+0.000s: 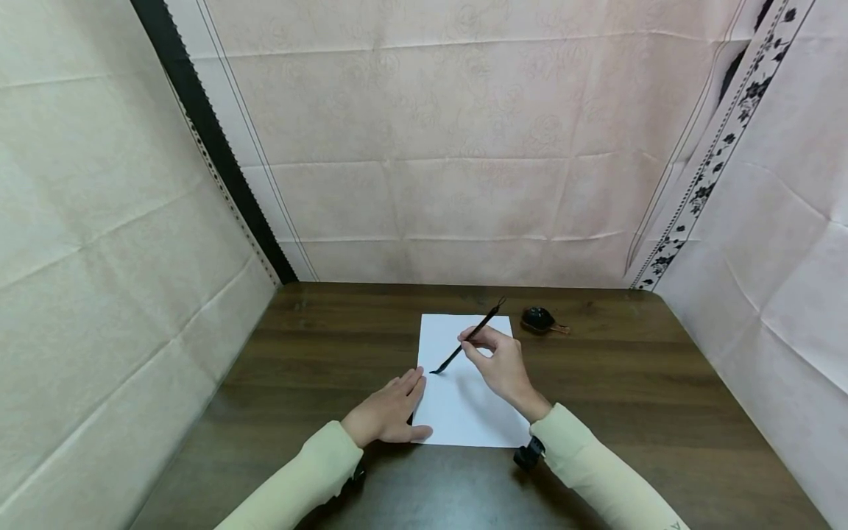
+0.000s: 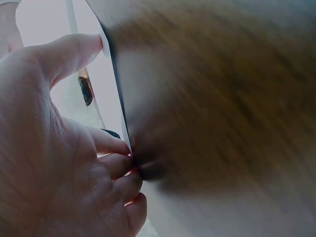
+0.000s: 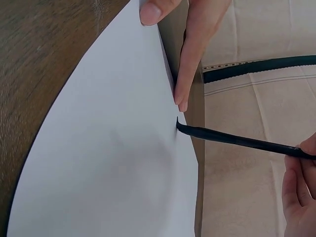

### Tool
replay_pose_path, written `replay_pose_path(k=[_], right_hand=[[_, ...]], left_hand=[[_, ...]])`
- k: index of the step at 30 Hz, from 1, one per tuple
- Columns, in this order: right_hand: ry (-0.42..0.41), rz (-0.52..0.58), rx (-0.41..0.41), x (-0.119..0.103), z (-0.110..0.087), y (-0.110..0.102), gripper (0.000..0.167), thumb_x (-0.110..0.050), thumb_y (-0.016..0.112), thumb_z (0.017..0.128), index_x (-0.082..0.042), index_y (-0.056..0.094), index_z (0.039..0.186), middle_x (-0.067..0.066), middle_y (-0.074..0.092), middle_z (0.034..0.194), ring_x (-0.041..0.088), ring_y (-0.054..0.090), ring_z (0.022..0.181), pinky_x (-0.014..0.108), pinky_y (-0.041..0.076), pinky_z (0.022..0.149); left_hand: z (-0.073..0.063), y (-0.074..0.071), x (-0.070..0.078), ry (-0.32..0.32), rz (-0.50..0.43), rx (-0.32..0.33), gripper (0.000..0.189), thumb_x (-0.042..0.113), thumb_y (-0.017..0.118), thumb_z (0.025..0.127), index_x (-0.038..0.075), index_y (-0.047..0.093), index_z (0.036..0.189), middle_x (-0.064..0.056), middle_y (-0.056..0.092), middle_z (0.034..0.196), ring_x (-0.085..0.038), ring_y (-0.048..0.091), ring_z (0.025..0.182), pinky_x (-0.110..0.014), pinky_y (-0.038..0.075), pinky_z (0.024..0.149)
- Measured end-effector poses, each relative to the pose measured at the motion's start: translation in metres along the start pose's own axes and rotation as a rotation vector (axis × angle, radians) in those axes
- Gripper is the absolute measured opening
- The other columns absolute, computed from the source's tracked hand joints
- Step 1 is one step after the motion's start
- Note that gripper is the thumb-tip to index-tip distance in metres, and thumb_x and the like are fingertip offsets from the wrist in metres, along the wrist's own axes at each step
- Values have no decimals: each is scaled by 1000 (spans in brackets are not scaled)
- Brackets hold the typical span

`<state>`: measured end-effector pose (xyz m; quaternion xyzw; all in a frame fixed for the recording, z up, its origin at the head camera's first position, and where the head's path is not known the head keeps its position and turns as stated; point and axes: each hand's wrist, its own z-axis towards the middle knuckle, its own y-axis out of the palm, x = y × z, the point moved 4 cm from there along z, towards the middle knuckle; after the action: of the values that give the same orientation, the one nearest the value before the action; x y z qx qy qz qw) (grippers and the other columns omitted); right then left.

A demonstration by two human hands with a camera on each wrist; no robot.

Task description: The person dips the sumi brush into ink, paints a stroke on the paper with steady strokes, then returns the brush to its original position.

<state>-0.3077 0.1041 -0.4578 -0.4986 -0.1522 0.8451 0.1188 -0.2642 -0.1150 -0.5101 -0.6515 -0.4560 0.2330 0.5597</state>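
Note:
A sheet of white paper (image 1: 464, 412) lies on the wooden table in front of me. My right hand (image 1: 498, 362) pinches a dark ink brush (image 1: 482, 324) partway along its handle. The brush slants down to the left, and its black, bent tip is at the paper's left side; in the right wrist view the brush tip (image 3: 182, 127) appears to touch the sheet (image 3: 98, 148). My left hand (image 1: 391, 412) rests with extended fingers on the paper's left edge. In the left wrist view the left hand's thumb and fingertips (image 2: 121, 187) lie along that edge.
A small, glossy black container (image 1: 538, 319) with a brownish piece sticking out stands right of the paper's upper corner. Pale patterned cloth (image 1: 424, 147) hangs behind the wooden table (image 1: 318, 353) and along both sides.

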Motion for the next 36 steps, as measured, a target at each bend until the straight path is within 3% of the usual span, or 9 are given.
replay_pose_path(k=[15,36], right_hand=[[-5,-24,-14,-1,1,-4,10,-9,74,99,-12,78,108,2,80,108,16,78,101,35,62,95],[-26,-86,-17,-2,-1,-14,11,-8,74,98,-13,78,107,4,81,108,20,78,101,46,63,94]], left_hand=[[1,1,-1,3,4,5,98,62,63,98,3,27,167,-13,18,178,-29,20,166,-47,25,133],[0,1,-1,-3,-7,1,98,62,62,98,3,25,167,-13,17,178,-29,19,166,-47,24,134]])
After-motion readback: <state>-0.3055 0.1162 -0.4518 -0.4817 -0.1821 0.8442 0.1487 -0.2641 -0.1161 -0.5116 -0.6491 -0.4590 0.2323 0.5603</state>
